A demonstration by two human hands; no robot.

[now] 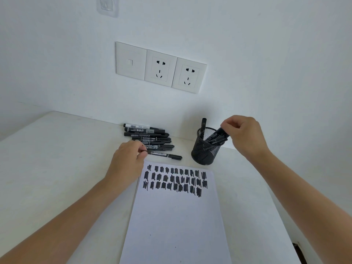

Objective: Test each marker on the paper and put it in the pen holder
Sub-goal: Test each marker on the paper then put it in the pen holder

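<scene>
A white sheet of paper (177, 216) lies in front of me, with three rows of black test scribbles (175, 181) across its top. Behind it on the left lies a pile of several black markers (150, 137). My left hand (126, 161) pinches the left end of the nearest marker (167, 155), which lies flat just above the paper. To the right stands a black mesh pen holder (206, 149) with several markers in it. My right hand (243, 137) holds a black marker (217, 137) tilted over the holder's rim, its lower end inside.
The white desk (57, 168) meets a white wall at the back. Three wall plates, two of them power sockets (161, 68), sit above the marker pile. A clear adhesive hook (107, 5) is high on the wall. The desk's right edge (289, 237) runs close to the paper.
</scene>
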